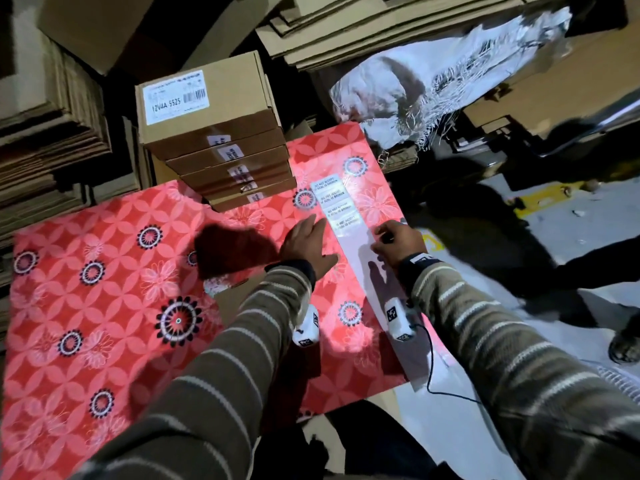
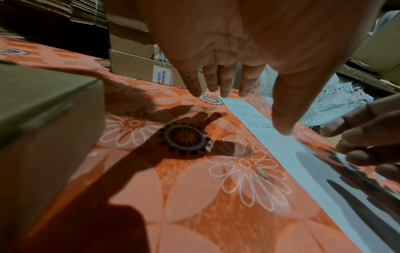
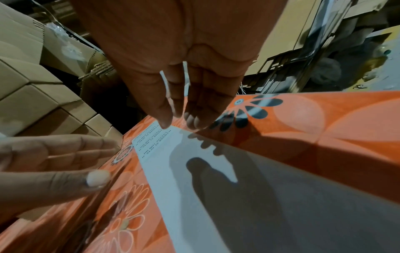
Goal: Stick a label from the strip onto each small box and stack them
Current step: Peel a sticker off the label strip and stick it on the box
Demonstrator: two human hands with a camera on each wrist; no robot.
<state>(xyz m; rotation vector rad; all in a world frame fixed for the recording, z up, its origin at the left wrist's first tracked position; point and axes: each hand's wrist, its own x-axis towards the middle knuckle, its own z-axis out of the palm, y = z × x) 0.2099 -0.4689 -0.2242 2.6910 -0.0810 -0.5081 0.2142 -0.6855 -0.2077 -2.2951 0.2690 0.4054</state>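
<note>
A stack of several small brown boxes (image 1: pixel 221 147) stands at the back of the red flowered table (image 1: pixel 104 271), each with a small white seal label on its front. A white label strip (image 1: pixel 341 216) with printed labels lies to the stack's right. My left hand (image 1: pixel 311 230) hovers flat with straight fingers just left of the strip, holding nothing; the left wrist view shows its fingers (image 2: pixel 225 85) spread above the cloth. My right hand (image 1: pixel 384 237) is at the strip's right edge, its thumb and fingers (image 3: pixel 194 118) hanging loosely over a label. Another box (image 2: pixel 43 111) lies near my left forearm.
Piles of flattened cardboard stand at the left (image 1: pixel 45 133) and at the back (image 1: pixel 381 26). A white woven sack (image 1: pixel 433 84) lies behind the table's far right corner. Another person's foot (image 1: pixel 623 341) is on the floor to the right. A black cable (image 1: pixel 429 358) hangs from my right wrist.
</note>
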